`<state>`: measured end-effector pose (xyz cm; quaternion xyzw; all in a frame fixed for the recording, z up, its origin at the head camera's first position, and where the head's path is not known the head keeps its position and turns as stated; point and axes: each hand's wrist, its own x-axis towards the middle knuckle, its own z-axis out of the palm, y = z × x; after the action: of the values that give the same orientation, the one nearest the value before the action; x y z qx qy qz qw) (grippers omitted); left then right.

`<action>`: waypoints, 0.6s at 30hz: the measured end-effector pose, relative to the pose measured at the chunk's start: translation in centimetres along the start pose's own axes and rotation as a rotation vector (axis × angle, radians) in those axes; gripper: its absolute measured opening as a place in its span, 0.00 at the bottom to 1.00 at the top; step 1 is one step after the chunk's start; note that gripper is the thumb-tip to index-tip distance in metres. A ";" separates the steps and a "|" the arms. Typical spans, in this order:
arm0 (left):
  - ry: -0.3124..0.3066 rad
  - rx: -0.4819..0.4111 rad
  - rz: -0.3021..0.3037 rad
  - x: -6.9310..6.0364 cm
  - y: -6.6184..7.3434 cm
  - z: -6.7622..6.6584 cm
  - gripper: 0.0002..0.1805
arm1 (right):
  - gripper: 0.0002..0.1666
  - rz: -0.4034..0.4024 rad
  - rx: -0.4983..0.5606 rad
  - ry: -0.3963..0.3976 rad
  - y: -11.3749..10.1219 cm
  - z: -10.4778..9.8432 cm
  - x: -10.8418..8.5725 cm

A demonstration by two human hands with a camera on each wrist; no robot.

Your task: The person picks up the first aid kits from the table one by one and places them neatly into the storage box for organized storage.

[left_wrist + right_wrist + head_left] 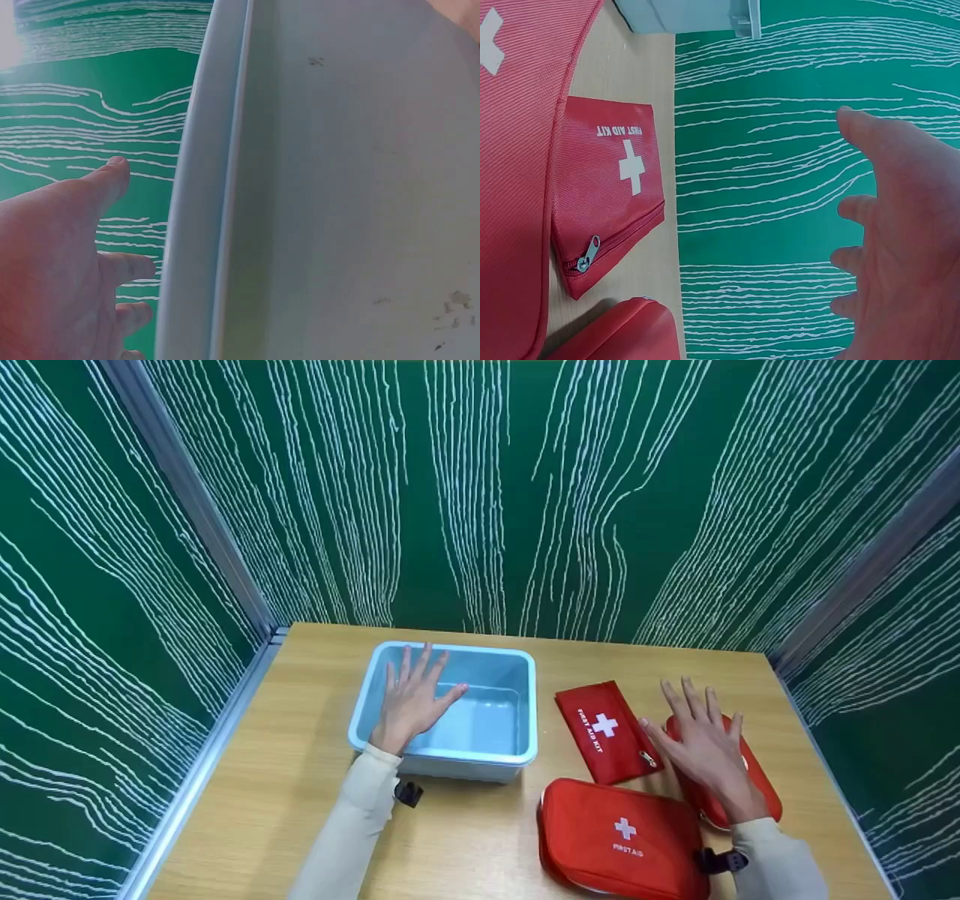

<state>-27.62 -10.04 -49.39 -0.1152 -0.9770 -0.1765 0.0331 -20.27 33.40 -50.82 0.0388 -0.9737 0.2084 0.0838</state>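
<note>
A light blue plastic bin point(487, 720) stands on the table, and nothing shows inside it. Over its left part my left hand point(412, 701) hovers with fingers spread, holding nothing; the left wrist view shows that hand point(67, 262) beside the bin's rim point(199, 187). My right hand point(709, 750), fingers spread and empty, is above a red oval case point(761, 787) and partly hides it. Left of that hand lies a flat red zip pouch point(600, 735), also in the right wrist view point(607, 180). A larger red first aid bag point(622, 840) lies nearest the front.
The wooden table point(247, 795) has green panels point(480, 495) with wavy white lines behind it and at both sides. Metal posts point(195, 502) stand at the corners, and a metal rail point(195, 795) runs along the left edge. Small dark wrist cameras point(409, 793) are on both wrists.
</note>
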 end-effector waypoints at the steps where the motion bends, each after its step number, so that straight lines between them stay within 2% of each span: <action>1: -0.004 0.000 -0.002 0.0 0.0 0.0 0.44 | 0.52 0.000 0.001 0.001 0.0 0.0 0.0; 6: -0.007 -0.007 -0.007 -0.1 0.0 0.0 0.44 | 0.53 0.005 0.007 0.022 0.3 0.1 -0.5; 8: 0.013 -0.009 -0.006 -0.2 -0.2 0.0 0.43 | 0.53 0.010 0.002 0.040 0.5 0.2 -0.9; 13: 0.122 0.003 -0.017 -0.6 -0.8 0.0 0.38 | 0.47 0.045 -0.032 0.081 0.7 0.7 -2.3; 18: 0.232 0.017 -0.040 -1.1 -1.9 -0.1 0.33 | 0.45 0.125 -0.056 0.038 1.0 1.1 -3.9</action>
<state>-26.96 -12.05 -50.07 -0.0741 -0.9701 -0.1812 0.1436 -16.67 33.97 -52.93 -0.0282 -0.9779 0.1863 0.0901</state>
